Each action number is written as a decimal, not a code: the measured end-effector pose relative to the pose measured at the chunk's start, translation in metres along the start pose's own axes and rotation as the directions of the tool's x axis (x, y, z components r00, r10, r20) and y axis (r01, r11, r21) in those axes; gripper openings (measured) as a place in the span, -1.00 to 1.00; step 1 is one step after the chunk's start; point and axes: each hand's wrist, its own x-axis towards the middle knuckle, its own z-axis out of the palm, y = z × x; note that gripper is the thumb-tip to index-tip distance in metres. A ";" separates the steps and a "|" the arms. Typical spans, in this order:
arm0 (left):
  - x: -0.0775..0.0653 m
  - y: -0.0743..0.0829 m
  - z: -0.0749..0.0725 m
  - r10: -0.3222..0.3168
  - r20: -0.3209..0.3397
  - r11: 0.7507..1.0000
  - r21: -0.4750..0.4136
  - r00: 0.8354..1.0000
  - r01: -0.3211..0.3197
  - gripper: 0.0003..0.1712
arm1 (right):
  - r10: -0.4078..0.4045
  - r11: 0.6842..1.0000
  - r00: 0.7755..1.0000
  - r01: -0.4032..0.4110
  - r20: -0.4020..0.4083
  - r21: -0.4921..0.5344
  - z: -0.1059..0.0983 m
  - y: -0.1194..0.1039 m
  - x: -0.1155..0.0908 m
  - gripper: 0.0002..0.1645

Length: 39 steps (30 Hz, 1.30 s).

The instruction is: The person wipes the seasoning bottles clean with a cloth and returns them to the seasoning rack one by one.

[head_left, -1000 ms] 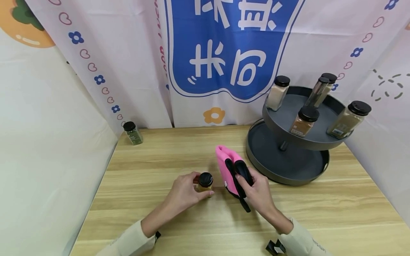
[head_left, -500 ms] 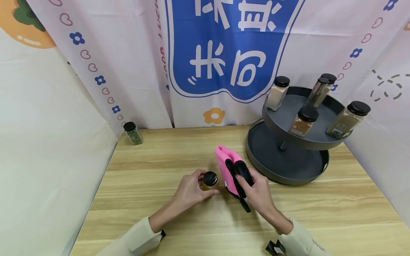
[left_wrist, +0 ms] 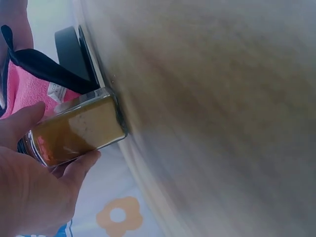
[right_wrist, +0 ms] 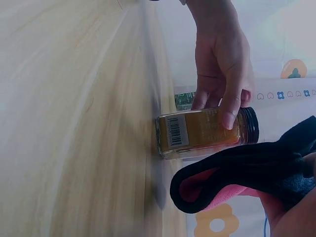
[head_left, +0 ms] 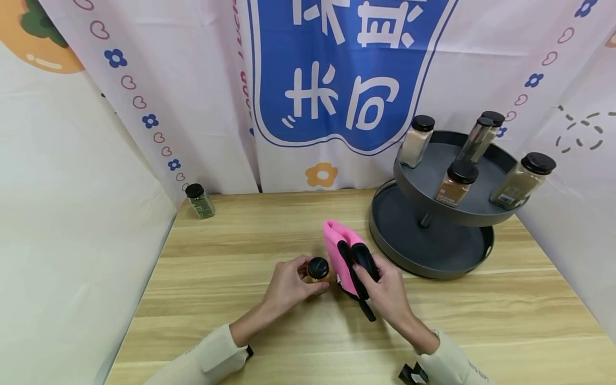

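Observation:
My left hand holds a square glass spice jar of yellow-brown powder, thumb and fingers on opposite sides below its black lid. The jar is upright, its base right at the wooden tabletop. A barcode label faces the right wrist camera. Just right of the jar, my right hand grips a folded pink cloth with black edging and a dangling black strap. Its pink side faces the jar. In the right wrist view, the black edging lies close beside the jar.
A two-tier dark grey turntable rack stands at the back right, several black-lidded spice jars on its upper tier. Another jar, with green contents, stands at the back left corner. Printed white curtains hang behind the table.
My left hand has slid the jar a little to the right, toward the pink cloth. My right hand and the cloth have stayed almost in place.

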 end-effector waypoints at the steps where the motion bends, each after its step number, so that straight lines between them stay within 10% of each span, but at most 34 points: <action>1: 0.000 -0.001 0.000 0.003 0.001 1.000 -0.012 1.000 -0.003 -0.54 | -0.002 1.000 1.000 0.002 -0.002 -0.001 0.000 0.000 0.000 -0.87; 18: 0.012 0.021 -0.025 0.056 0.062 0.988 -0.146 0.996 -0.047 -0.52 | -0.123 0.990 0.992 0.120 0.031 0.070 0.010 -0.001 -0.004 -0.90; 25: 0.015 0.035 -0.034 0.077 0.032 0.991 -0.117 0.997 -0.073 -0.51 | -0.051 0.996 0.997 0.047 0.063 0.072 0.016 -0.002 -0.007 -0.97; 33: 0.016 0.035 -0.036 0.086 0.054 0.991 -0.110 0.995 -0.079 -0.54 | -0.274 0.955 0.961 0.278 -0.050 0.106 0.018 -0.014 -0.006 -0.87; 39: 0.017 0.038 -0.039 0.062 0.049 0.990 -0.130 0.997 -0.055 -0.53 | -0.098 0.994 0.995 0.097 0.015 0.056 0.019 -0.010 -0.007 -0.95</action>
